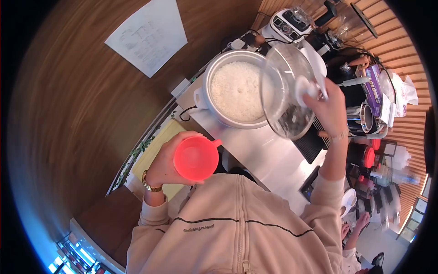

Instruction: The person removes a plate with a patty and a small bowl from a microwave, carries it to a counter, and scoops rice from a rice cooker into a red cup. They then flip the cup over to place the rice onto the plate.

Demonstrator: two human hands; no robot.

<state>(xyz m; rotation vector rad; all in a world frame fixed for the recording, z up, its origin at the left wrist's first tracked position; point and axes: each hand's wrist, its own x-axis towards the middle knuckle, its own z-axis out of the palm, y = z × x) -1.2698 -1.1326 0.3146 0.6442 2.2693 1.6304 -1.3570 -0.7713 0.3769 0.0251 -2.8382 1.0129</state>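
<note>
My left hand [165, 160] is closed around a red plastic cup [196, 157] with a small tab at its rim, in front of my chest. My right hand [331, 107] grips the knob of a round glass lid [287, 91]. The lid is tilted and raised to the right of a white rice cooker [205, 96], overlapping its right edge in view. Inside the open cooker lies a broad, fairly level bed of white rice [237, 89]. What the red cup contains, if anything, I cannot make out.
A light counter [255, 150] carries the cooker and a black ridged mat [310, 145]. Behind stand a blender base [285, 26], a purple gloves box [374, 89] and red-lidded containers [368, 156]. A paper sheet [150, 39] hangs on the wooden panel. Another person's hand [362, 221] shows lower right.
</note>
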